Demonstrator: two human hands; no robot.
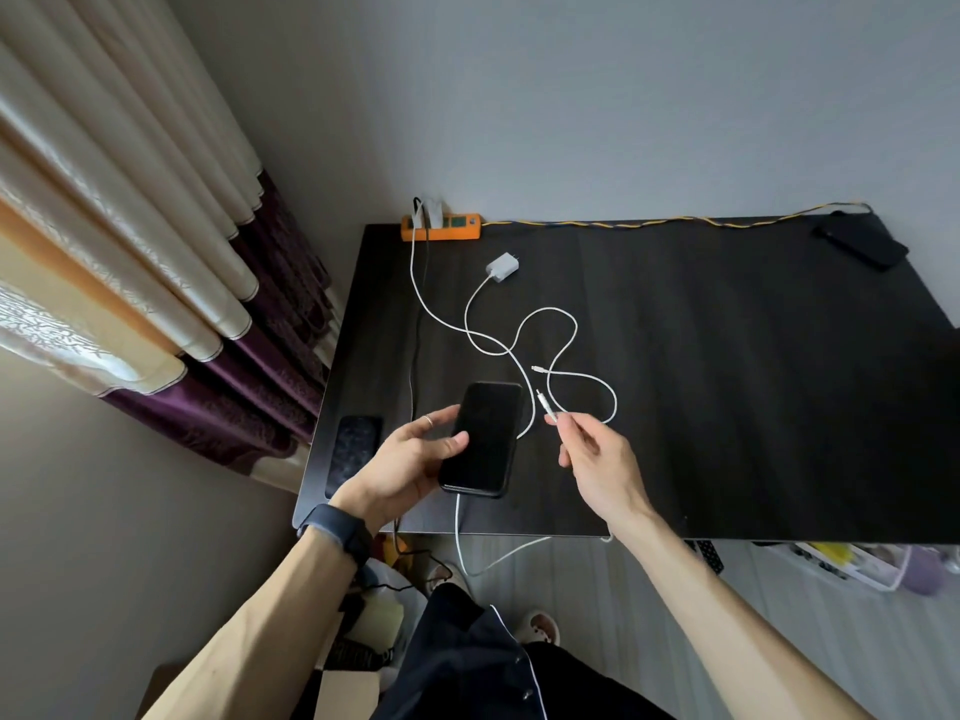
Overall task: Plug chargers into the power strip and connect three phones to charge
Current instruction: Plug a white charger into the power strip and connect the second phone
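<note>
Left hand point(415, 459) grips a dark phone point(485, 439) over the surface point(727, 381) near its front edge. The right hand point(597, 459), just beside it, pinches a white cable plug point(545, 405). The orange power strip point(441, 227) lies at the far edge.

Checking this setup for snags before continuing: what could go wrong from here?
The white cables cross in loops on the table; pulling the connector pinched by the right hand toward the phone in the left hand may drag the unplugged adapter. A cable loop hangs over the front edge and could snag a leg. The second phone lies near the left edge and might get knocked off.
</note>
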